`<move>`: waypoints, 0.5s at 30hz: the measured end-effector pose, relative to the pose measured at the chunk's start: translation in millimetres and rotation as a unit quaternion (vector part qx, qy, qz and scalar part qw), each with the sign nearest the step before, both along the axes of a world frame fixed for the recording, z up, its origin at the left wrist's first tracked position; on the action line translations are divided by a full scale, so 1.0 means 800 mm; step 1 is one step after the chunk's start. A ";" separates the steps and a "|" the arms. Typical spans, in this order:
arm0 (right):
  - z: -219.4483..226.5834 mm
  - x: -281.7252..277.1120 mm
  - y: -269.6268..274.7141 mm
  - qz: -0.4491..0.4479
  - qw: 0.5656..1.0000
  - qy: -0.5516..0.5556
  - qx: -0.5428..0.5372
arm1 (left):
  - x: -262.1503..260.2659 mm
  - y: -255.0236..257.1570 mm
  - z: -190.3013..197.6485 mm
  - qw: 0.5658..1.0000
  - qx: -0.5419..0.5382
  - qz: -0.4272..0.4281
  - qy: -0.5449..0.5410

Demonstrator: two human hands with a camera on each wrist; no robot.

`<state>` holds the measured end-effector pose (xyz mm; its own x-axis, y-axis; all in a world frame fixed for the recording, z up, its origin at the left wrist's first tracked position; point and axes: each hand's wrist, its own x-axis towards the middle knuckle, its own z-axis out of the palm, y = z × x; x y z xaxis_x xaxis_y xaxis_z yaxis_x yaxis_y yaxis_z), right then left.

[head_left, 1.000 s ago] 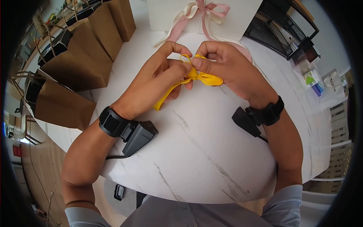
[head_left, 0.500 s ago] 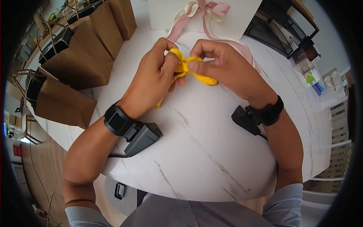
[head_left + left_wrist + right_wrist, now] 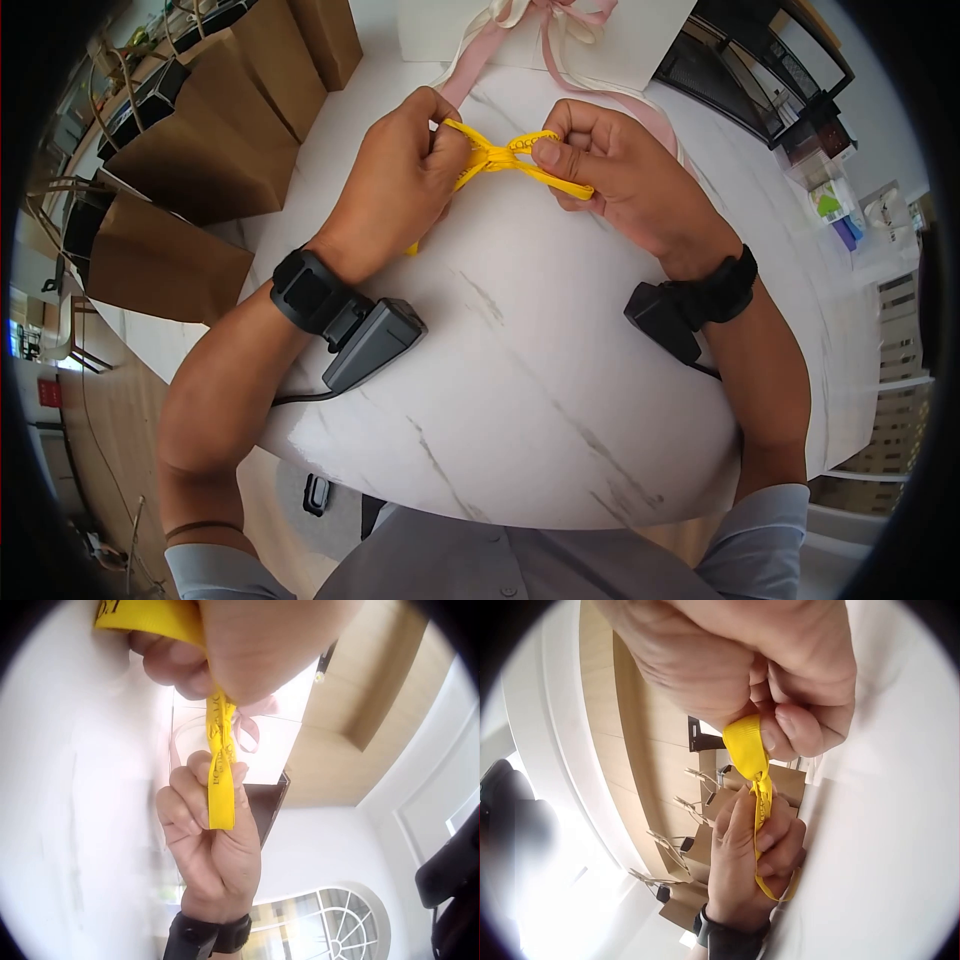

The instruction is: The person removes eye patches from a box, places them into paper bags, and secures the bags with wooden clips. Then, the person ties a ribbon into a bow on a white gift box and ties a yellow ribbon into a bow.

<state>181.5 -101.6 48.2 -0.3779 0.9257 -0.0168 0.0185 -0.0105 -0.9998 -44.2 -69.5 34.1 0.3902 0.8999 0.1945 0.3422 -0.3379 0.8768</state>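
A yellow ribbon (image 3: 500, 157) with dark printed letters is knotted in the middle, its loops spread to either side between the two hands. On the left, my left hand (image 3: 395, 190) grips one side in curled fingers, and a ribbon tail hangs below that hand. My right hand (image 3: 635, 185) pinches the other side between thumb and fingers. From the left wrist, the flat yellow loop (image 3: 221, 799) shows across the right hand's fingers. The right wrist view has a wide loop (image 3: 746, 746) under the right thumb, with the left hand (image 3: 739, 851) beyond the knot.
Brown paper bags (image 3: 170, 265) with twisted handles line the table's left side. Behind the hands stands a white box (image 3: 620, 40) with a pink and cream ribbon bow (image 3: 555, 45). A black mesh tray (image 3: 725, 85) sits at the back right of the marble-patterned table (image 3: 520, 400).
My hands have moved apart, from close together at the knot to either side of it. The small upright loop near the knot is gone, and the bow is now stretched sideways.
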 end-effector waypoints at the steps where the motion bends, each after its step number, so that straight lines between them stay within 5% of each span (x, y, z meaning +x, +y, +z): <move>1: 0.001 -0.002 -0.002 -0.008 1.000 -0.002 0.004 | 0.001 0.001 0.000 1.000 0.000 -0.002 0.001; 15: 0.014 -0.004 -0.005 -0.010 0.998 0.062 0.013 | -0.011 -0.007 0.011 0.996 0.014 -0.066 -0.057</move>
<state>178.5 -105.7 59.1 -0.3563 0.9329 0.0518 -0.1044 0.0154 -0.9944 -53.4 -75.2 42.5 0.4789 0.8359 0.2680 0.1921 -0.3977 0.8972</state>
